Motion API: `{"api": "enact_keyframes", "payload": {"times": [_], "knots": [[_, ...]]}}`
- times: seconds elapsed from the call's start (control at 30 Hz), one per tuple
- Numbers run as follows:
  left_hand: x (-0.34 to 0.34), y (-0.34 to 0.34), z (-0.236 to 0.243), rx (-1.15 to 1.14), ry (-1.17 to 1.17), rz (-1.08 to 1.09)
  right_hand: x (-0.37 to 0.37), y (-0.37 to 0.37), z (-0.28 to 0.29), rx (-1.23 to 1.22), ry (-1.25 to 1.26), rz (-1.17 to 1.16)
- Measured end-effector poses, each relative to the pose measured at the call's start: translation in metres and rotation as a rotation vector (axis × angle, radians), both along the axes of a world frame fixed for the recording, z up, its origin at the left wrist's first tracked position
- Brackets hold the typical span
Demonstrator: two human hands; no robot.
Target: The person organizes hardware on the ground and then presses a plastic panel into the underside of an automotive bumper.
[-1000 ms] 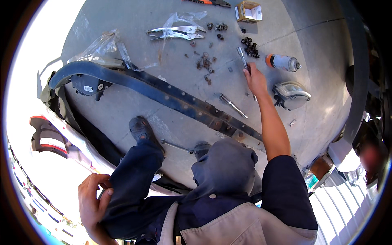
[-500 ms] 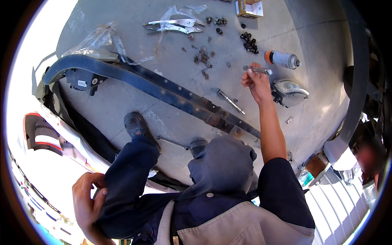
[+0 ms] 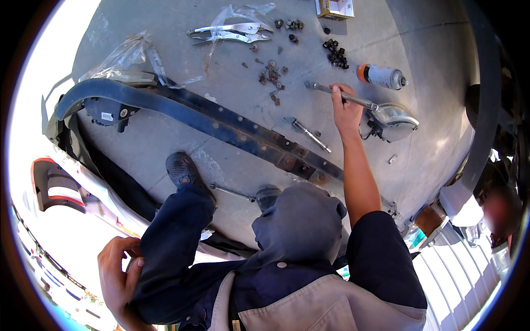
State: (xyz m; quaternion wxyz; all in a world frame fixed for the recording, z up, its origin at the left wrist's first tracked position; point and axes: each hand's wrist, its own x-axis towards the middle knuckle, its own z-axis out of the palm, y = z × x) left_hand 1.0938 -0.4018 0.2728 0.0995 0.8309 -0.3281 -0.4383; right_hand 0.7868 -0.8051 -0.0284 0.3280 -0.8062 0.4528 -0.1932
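Out over the concrete floor, my right hand (image 3: 346,115) is closed around the middle of a long metal wrench (image 3: 362,101), which sticks out on both sides of the fist. Nearest to it are an aerosol can (image 3: 383,76) with an orange end and a lamp unit (image 3: 393,124) with a clear lens. At the lower left, beside my bent knee, my left hand (image 3: 117,276) has its fingers curled. Something small and dark shows between thumb and fingers there, too hidden to name. A shiny cylindrical metal tool (image 3: 312,135) lies on the floor below the right hand.
A long dark metal beam (image 3: 226,127) with holes crosses the floor in front of my feet. Locking pliers (image 3: 234,33), rusty bolts (image 3: 272,75), black fasteners (image 3: 335,54) and an open box (image 3: 335,9) lie beyond it. Another wrench (image 3: 234,191) rests between my shoes.
The wrench has swung so that more of its length shows, and the right hand has shifted slightly left and down. The left hand stays by the knee.
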Motion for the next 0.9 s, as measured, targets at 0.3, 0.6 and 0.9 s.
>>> {"api": "enact_keyframes", "payload": {"times": [0.3,0.6,0.9], "knots": [[-0.001,-0.007,0.0,-0.005,-0.003,-0.004,0.017,0.006,-0.015,-0.101,-0.011,0.059],[-0.002,-0.005,0.0,0.005,-0.008,-0.009,0.018,0.005,-0.001,-0.076,-0.099,0.038],[-0.003,-0.002,-0.001,0.004,-0.004,-0.001,-0.012,-0.015,0.0,-0.137,0.149,-0.107]]}}
